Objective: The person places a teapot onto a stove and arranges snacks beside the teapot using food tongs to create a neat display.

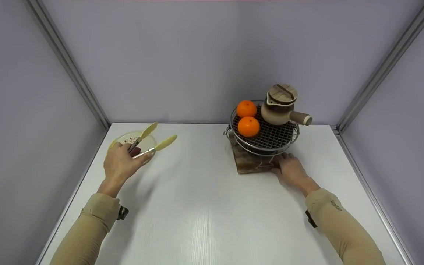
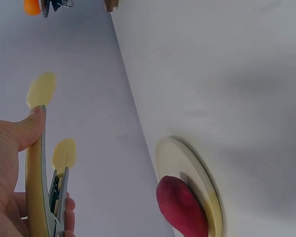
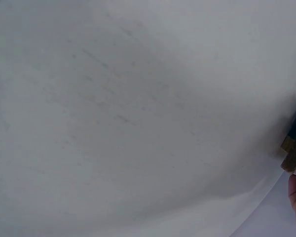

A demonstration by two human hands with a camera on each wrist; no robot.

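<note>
My left hand (image 1: 119,163) grips a pair of tongs (image 2: 36,187) with pale yellow tips. The tongs' two arms are spread, with nothing between the tips. Below them, at the back left of the table, a dark red sweet potato (image 2: 181,205) lies on a round cream plate (image 2: 175,153). Over on the right, my right hand (image 1: 292,171) holds the near right corner of a brown wooden board (image 1: 248,165). On this board stands a small round grill with a wire mesh (image 1: 271,138). Its top carries two oranges (image 1: 248,127) and a teapot (image 1: 276,113).
The teapot has a wooden lid (image 1: 283,94) and a side handle (image 1: 300,118) that juts right past the grill's rim. Pale panels enclose the white table (image 1: 197,206) at the back and both sides. Bare tabletop separates the plate from the grill.
</note>
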